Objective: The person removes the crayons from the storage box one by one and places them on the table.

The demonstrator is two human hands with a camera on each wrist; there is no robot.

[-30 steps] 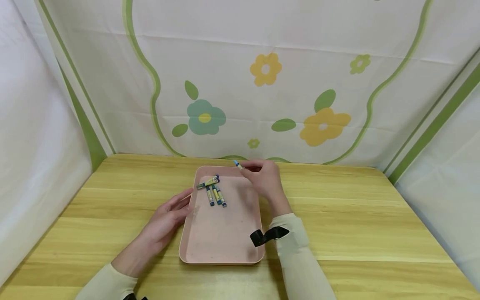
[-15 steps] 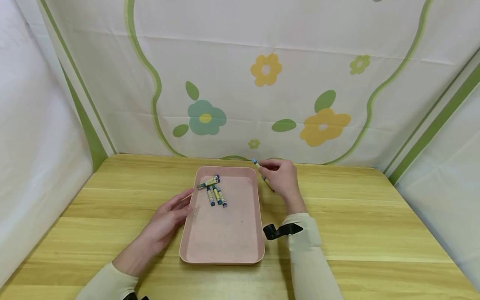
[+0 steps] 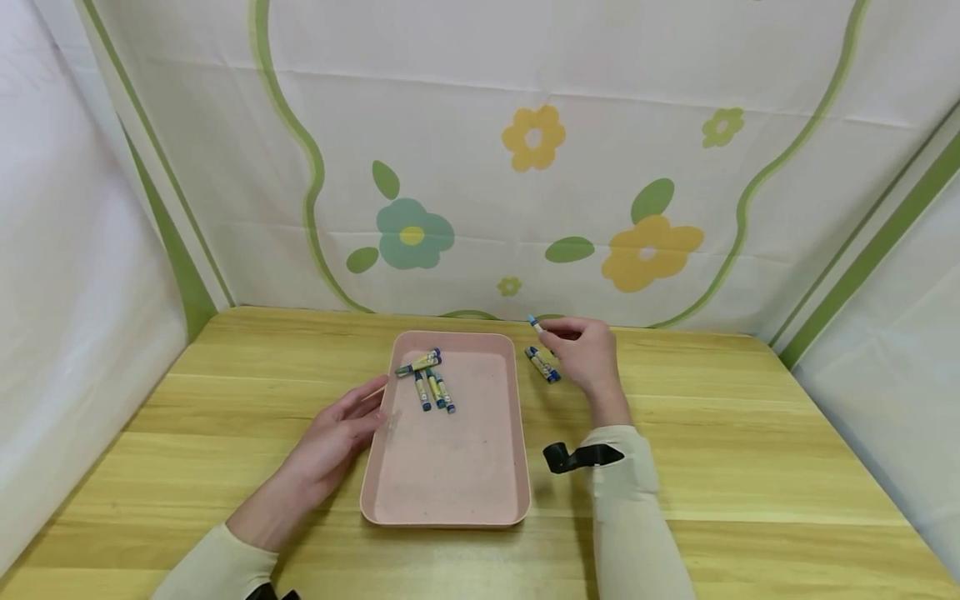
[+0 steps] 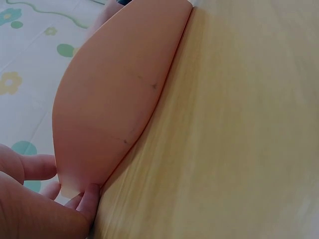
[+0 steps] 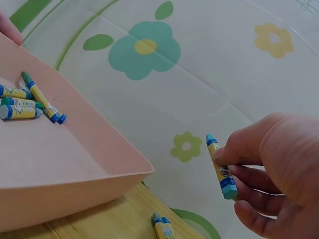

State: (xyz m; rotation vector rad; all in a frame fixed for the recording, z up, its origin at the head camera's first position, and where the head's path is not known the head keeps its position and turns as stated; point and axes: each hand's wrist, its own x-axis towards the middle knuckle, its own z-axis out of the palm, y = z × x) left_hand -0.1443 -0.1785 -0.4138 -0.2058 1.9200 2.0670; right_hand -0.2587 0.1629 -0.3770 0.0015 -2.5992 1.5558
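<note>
My right hand (image 3: 588, 354) pinches a light blue crayon (image 5: 222, 169) between thumb and fingers, raised past the right side of a pink tray (image 3: 457, 475). Below that hand, a pair of crayons (image 3: 542, 365) lies side by side on the table. Several more crayons (image 3: 431, 387), in yellow-and-blue wrappers, rest in the far left part of the tray, some of them with green tips. At the tray's left side my left hand (image 3: 330, 446) touches the wall and rim, its fingers (image 4: 40, 167) fairly straight.
The wooden table (image 3: 720, 467) extends on both sides of the tray. Behind it hangs a white cloth (image 3: 465, 167) printed with flowers, and similar cloth closes off the left and right sides. A black strap (image 3: 592, 457) sits on my right sleeve.
My right hand has moved right with the light blue crayon, from above the tray to beyond its right edge. The pair of crayons on the table has come into view. My left hand stays put.
</note>
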